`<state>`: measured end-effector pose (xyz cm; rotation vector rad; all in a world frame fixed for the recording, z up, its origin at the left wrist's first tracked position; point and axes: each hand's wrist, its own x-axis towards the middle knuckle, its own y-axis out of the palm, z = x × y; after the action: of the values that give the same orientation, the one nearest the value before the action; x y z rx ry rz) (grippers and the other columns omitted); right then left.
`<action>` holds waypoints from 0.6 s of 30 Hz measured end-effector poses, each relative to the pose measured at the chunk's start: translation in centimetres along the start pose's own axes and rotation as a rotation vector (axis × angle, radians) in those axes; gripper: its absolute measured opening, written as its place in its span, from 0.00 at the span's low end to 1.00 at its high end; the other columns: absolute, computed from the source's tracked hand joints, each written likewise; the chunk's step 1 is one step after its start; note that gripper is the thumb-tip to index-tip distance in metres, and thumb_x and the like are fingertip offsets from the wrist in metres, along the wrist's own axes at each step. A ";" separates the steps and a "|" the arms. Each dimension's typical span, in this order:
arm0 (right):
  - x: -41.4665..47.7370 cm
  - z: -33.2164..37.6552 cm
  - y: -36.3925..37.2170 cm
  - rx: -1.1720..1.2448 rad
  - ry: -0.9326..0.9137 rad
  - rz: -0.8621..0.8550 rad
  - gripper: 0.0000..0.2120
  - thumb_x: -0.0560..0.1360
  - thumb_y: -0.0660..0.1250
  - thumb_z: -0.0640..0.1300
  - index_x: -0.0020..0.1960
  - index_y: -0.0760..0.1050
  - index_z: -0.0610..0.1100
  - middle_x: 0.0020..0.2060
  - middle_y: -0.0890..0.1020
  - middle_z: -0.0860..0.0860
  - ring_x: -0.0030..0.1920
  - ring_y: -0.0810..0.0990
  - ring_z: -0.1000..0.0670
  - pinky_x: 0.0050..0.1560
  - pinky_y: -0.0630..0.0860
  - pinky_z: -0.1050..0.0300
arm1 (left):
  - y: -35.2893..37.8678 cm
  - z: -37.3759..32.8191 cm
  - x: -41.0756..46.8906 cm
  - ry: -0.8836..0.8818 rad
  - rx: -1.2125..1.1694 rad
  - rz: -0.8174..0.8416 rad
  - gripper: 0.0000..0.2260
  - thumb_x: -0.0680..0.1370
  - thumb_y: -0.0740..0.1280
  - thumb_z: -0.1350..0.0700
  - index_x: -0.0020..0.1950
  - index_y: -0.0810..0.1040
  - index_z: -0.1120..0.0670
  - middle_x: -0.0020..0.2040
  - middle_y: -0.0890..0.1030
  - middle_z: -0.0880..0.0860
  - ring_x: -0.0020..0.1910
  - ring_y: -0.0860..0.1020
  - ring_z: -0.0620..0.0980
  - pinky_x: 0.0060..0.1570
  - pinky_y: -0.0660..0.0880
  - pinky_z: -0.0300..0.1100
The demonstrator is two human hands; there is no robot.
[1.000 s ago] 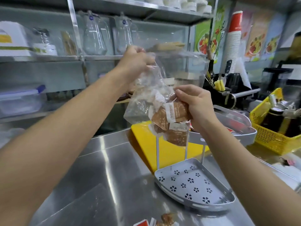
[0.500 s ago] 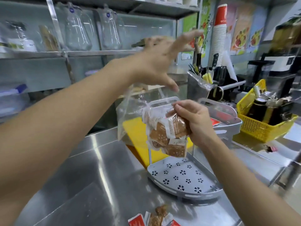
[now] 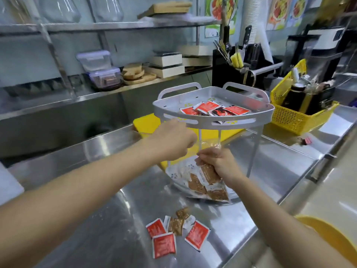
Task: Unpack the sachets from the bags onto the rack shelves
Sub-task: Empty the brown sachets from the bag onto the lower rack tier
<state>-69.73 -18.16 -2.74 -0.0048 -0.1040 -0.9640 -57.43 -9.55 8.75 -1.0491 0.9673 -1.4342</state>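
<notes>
Hands have dropped under the top shelf; right hand grips the bag over the lower shelf; left hand curled at its mouth, pinch unclear; emptying probably next.

the left arm and the right arm are bare from the frame's edge to the wrists. the left hand and the right hand are bare too. a yellow-orange patch beside the right arm may be clothing; cannot tell.
</notes>
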 end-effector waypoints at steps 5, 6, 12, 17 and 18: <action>1.1 -1.5 -1.3 0.015 -0.001 -0.276 0.04 0.71 0.67 0.32 0.45 0.78 0.32 0.22 0.79 0.52 0.28 0.72 0.47 0.28 0.69 0.58 | 4.1 -2.9 0.8 -0.171 0.084 -0.117 0.09 0.80 0.57 0.58 0.55 0.75 0.56 0.53 0.76 0.56 0.52 0.77 0.60 0.36 0.63 0.45; 1.3 -1.6 -1.6 0.021 -0.015 -0.302 0.04 0.70 0.66 0.31 0.45 0.78 0.31 0.24 0.78 0.49 0.30 0.71 0.46 0.29 0.68 0.57 | 4.7 -3.0 1.1 -0.187 0.058 -0.127 0.09 0.80 0.57 0.58 0.56 0.74 0.56 0.53 0.76 0.56 0.51 0.78 0.60 0.35 0.63 0.45; 1.9 -3.7 -3.6 -0.137 0.063 -0.265 0.06 0.73 0.67 0.41 0.39 0.79 0.42 0.34 0.78 0.41 0.34 0.75 0.45 0.34 0.73 0.56 | 7.5 -2.3 3.0 -0.210 -0.290 -0.012 0.10 0.81 0.54 0.56 0.52 0.73 0.57 0.49 0.76 0.60 0.47 0.76 0.63 0.36 0.66 0.47; 1.7 -6.2 -5.1 -0.278 0.161 -0.182 0.07 0.69 0.73 0.44 0.43 0.77 0.43 0.33 0.80 0.49 0.33 0.78 0.50 0.31 0.75 0.66 | 9.4 -1.5 3.7 -0.311 -0.393 0.127 0.13 0.82 0.50 0.51 0.42 0.66 0.56 0.42 0.73 0.57 0.40 0.70 0.58 0.39 0.68 0.47; 1.5 -6.8 -5.5 -0.292 0.193 -0.136 0.14 0.66 0.75 0.45 0.48 0.76 0.43 0.38 0.82 0.48 0.38 0.81 0.49 0.38 0.78 0.61 | 9.6 -1.3 3.8 -0.335 -0.390 0.119 0.14 0.82 0.49 0.50 0.42 0.66 0.56 0.42 0.73 0.58 0.40 0.70 0.58 0.40 0.68 0.48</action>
<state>-72.79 -22.84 -9.57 -0.1745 0.2176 -1.1034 -56.17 -14.38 -0.44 -1.4373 1.0627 -0.9505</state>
